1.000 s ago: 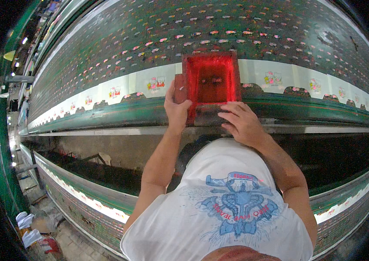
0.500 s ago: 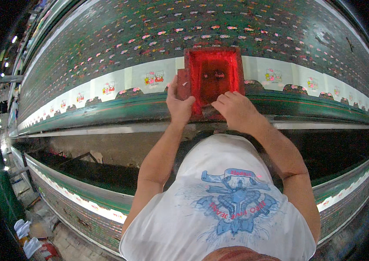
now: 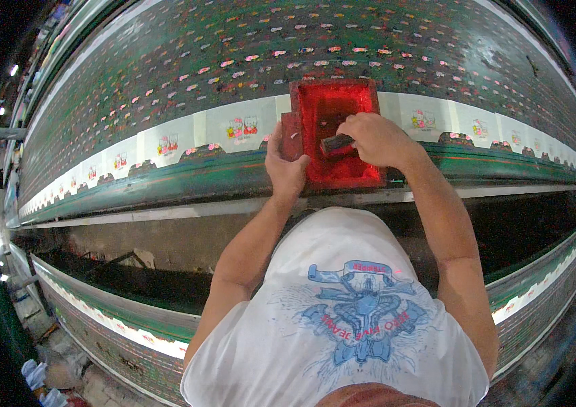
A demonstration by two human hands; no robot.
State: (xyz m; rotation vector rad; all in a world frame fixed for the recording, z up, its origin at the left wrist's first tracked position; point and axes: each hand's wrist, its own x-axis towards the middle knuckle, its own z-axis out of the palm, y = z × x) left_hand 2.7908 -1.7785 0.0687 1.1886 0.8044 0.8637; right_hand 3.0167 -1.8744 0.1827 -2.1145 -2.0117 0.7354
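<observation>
A rectangular screen printing frame (image 3: 372,99), coated in red ink inside, sits on the long green printing table (image 3: 125,180) over a strip of pale printed pieces (image 3: 423,119). My left hand (image 3: 288,171) grips a dark red block (image 3: 291,129) on the frame's left side, fingers along its outer edge and thumb at the lower corner. Inside the frame my right hand (image 3: 379,140) is closed on a short dark squeegee (image 3: 335,144), which lies tilted over the red ink.
Rows of small colored print marks (image 3: 281,53) cover the table beyond the frame. A second long table (image 3: 98,308) runs behind me, past a dark aisle. White cloths and debris (image 3: 34,376) lie on the floor at lower left. Metal supports (image 3: 9,133) line the left end.
My right hand has moved from the frame's near edge up into it, and the squeegee now shows in its grip. My left hand stays on the side block.
</observation>
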